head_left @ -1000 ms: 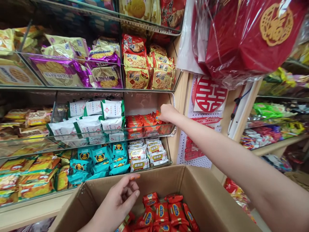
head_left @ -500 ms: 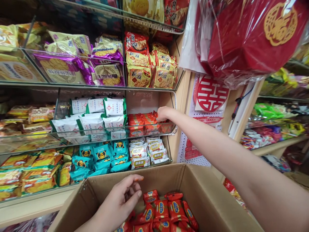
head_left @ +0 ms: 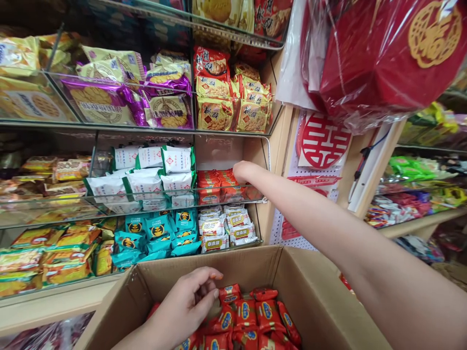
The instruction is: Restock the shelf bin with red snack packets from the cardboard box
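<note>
My right hand (head_left: 243, 172) reaches over the glass front of a middle-shelf compartment, at the right end of the rows of small red packets (head_left: 208, 187). Its fingers are hidden behind the wrist and the packets, so whether they hold anything does not show. My left hand (head_left: 191, 301) hovers above the open cardboard box (head_left: 302, 277), thumb and loosely curled fingers apart, with nothing seen in them. Inside the box lie several red packets (head_left: 245, 312) with blue and gold labels, just right of and below that hand.
White-and-green packets (head_left: 146, 182) fill the compartment to the left. Teal packets (head_left: 156, 232) and white-and-gold packets (head_left: 239, 226) sit on the shelf below. A glass lip (head_left: 142, 201) edges the middle shelf. A red plastic-wrapped bag (head_left: 379, 58) hangs at upper right.
The view has shifted slightly, so the shelves appear a little farther right. My right hand has moved slightly left and deeper among the red packets. My left hand stays over the box.
</note>
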Motion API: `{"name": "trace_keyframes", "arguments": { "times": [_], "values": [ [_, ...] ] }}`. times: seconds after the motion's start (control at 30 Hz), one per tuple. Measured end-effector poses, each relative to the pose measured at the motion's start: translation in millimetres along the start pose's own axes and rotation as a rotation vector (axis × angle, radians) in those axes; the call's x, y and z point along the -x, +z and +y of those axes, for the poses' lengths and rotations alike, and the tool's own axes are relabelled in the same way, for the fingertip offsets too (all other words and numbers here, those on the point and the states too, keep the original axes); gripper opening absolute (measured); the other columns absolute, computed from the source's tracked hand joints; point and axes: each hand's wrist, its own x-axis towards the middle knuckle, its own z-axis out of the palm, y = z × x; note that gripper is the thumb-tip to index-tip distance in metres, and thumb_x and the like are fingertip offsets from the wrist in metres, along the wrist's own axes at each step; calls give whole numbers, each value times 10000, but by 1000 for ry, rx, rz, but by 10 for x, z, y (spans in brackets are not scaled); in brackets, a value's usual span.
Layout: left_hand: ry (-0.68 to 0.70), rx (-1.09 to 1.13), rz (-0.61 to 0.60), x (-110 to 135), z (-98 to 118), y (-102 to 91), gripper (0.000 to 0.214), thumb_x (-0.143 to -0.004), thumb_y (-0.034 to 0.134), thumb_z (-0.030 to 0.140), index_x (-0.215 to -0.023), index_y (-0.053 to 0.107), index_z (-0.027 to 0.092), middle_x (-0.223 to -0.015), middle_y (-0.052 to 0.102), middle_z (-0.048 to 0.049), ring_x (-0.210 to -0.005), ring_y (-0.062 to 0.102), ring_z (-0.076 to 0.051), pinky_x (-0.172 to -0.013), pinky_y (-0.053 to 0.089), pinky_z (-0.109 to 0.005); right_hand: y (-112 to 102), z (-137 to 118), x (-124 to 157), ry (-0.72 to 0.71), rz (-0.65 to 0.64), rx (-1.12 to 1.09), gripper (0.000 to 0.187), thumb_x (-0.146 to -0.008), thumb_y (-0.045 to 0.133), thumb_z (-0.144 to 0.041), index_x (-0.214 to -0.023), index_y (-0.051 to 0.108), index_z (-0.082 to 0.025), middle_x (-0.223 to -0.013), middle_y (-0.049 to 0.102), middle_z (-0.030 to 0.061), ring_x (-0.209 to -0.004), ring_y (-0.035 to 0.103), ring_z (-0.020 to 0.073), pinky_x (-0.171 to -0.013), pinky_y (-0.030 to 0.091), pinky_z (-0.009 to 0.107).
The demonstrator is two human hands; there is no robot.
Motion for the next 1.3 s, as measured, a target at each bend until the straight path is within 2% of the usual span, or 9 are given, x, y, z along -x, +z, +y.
{"name": "trace_keyframes", "arguments": {
  "times": [0.1, 0.2, 0.33, 0.47, 0.6, 0.9, 1.17, 1.3],
  "values": [
    [-4, -17, -18, 3, -13, 8, 176, -808, 436, 269, -927, 549, 204, -695, 539, 2, -619, 507, -145, -556, 411, -228, -23, -13, -19, 77, -84, 118, 190, -568, 638, -113, -745, 675, -55, -711, 648, 105, -793, 610, 256, -722, 478, 335],
    [9, -28, -33, 4, -16, 11, 170, -810, 430, 261, -908, 555, 203, -701, 536, 0, -621, 503, -144, -556, 406, -227, -22, -29, -41, 108, -100, 192, 243, -570, 630, -119, -800, 673, -53, -765, 656, 114, -819, 608, 247, -735, 477, 311],
    [19, -27, -58, -8, 1, 10, 167, -815, 418, 248, -903, 553, 201, -697, 527, 4, -610, 491, -137, -550, 396, -222, -25, -56, -4, 101, -81, 230, 279, -580, 635, -112, -852, 669, -58, -858, 651, 147, -862, 604, 257, -735, 479, 306],
    [7, -29, -73, -19, 22, 9, 165, -814, 423, 248, -895, 558, 201, -689, 517, 10, -598, 481, -131, -527, 382, -208, -112, -69, 150, 88, -159, 261, 196, -621, 623, -155, -780, 682, -57, -788, 656, 119, -818, 612, 255, -741, 478, 329],
    [20, -55, -78, -8, 17, 10, 166, -811, 426, 242, -882, 572, 209, -694, 529, 9, -600, 484, -130, -525, 377, -206, -169, -79, 249, 71, -176, 288, 185, -634, 615, -134, -776, 682, -36, -822, 652, 126, -847, 601, 257, -776, 462, 338],
    [36, -134, -107, 22, 31, 13, 149, -800, 422, 216, -845, 564, 204, -707, 546, 1, -633, 492, -141, -566, 388, -217, -60, -25, 60, 68, -197, 242, 216, -586, 639, -101, -794, 675, -55, -832, 647, 121, -877, 592, 247, -800, 451, 345],
    [37, -163, -139, 35, 56, 17, 150, -793, 415, 202, -819, 562, 191, -698, 554, 0, -627, 494, -141, -568, 380, -217, -128, -13, 196, 86, -250, 158, 172, -648, 593, -115, -776, 665, -25, -685, 634, 86, -720, 604, 215, -692, 471, 334],
    [45, -208, -143, 29, 71, 17, 142, -783, 428, 196, -795, 569, 192, -730, 585, -10, -659, 514, -149, -598, 387, -225, -125, 97, 204, 93, -186, 89, 209, -650, 617, -158, -818, 665, -44, -686, 637, 73, -661, 595, 180, -638, 474, 298]
  ]
}}
